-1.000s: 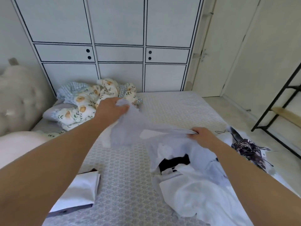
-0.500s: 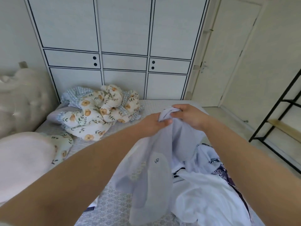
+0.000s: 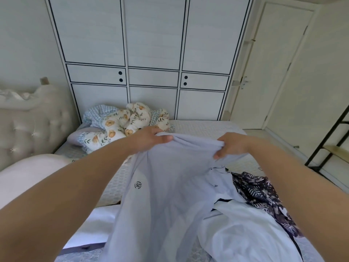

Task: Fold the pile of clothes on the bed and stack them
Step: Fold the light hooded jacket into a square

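Lilac shirt [image 3: 170,186] is held up, pinched at its top edge by the left hand [image 3: 151,137] at eleven o'clock and right hand [image 3: 232,144] at one; it should be laid flat first.

Both arms out fwd — left hand [image 3: 151,138] & right hand [image 3: 231,145] raised, fingers curled, gripping.

The scene was evenly and brightly lit by soft, diffuse daylight; its source lay outside the frame. Shadows were faint, with no hard edges and no glare. Wide-angle distortion bowed the wardrobe [image 3: 153,59] lines and the door [image 3: 272,69] frame toward the upper corners. The forearms at the lower edges appeared enlarged and slightly soft. The centre remained reasonably sharp.
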